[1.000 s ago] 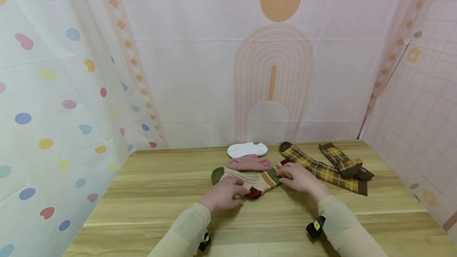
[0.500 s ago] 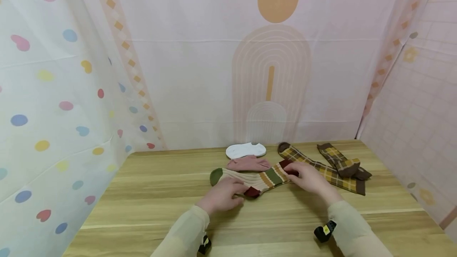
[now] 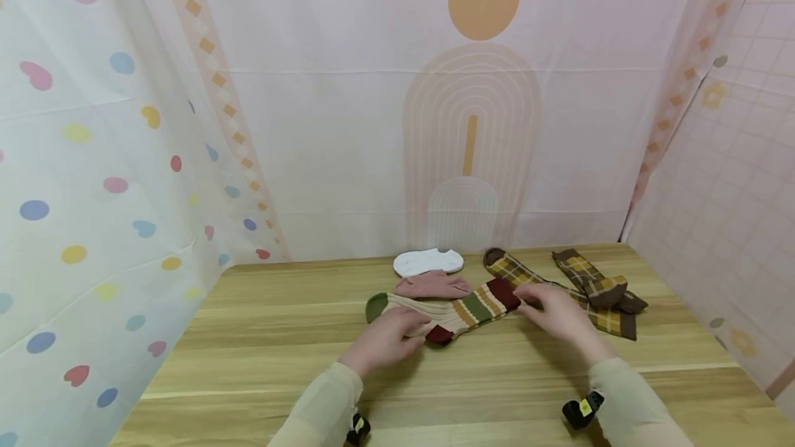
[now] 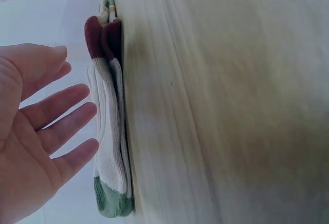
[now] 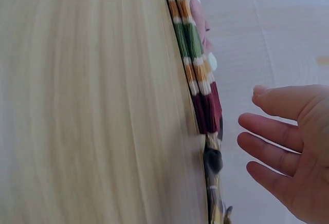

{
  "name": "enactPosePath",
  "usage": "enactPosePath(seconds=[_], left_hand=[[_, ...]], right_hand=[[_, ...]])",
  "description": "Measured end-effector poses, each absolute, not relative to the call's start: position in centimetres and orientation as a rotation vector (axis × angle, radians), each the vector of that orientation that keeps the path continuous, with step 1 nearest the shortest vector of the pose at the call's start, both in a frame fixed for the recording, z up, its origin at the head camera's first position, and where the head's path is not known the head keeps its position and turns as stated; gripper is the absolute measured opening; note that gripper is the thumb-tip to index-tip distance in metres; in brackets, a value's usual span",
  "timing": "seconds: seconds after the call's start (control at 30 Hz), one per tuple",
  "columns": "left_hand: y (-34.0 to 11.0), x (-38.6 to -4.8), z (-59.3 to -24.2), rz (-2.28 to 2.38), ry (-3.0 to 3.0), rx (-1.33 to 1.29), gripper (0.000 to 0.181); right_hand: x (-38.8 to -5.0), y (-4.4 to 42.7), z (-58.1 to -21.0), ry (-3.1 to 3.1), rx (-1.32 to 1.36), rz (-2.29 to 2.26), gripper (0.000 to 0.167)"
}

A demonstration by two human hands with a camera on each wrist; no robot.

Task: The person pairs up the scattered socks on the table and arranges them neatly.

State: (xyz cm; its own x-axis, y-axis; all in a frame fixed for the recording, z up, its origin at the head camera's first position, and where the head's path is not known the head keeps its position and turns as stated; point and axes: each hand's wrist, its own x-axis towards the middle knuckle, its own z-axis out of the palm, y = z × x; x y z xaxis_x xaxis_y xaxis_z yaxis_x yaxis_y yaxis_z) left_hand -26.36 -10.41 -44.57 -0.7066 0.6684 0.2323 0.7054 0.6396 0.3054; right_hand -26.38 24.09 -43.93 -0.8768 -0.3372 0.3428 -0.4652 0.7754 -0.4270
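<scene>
Two bare hands reach over a wooden table (image 3: 261,343) toward a pair of striped crew socks (image 3: 478,306), stacked flat near the middle, green toes at left and maroon cuffs at right. The left hand (image 3: 388,338) is over the near side of the foot, fingers loosely spread and grasping nothing; whether its fingertips touch the knit cannot be told. The right hand (image 3: 559,313) is just beside the cuff end, released, its relaxed fingers apart from the fabric in the right wrist view. Just behind the stack lies a pink ankle sock (image 3: 433,285), then a white low-cut sock (image 3: 428,263) near the far edge. On the right are two brown-and-yellow plaid socks — a long sock (image 3: 518,273) stretched diagonally, and a folded sock (image 3: 580,270) partly across it.
</scene>
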Motion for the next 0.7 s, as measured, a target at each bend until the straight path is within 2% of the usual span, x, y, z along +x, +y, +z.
enactPosePath(seconds=[0.7], left_hand=[[-8.8, -25.1, -44.5, -0.977, -2.689, -1.083, 0.03]], right_hand=[[-27.2, 25.7, -44.3, -2.798, 0.494, 0.649, 0.033]])
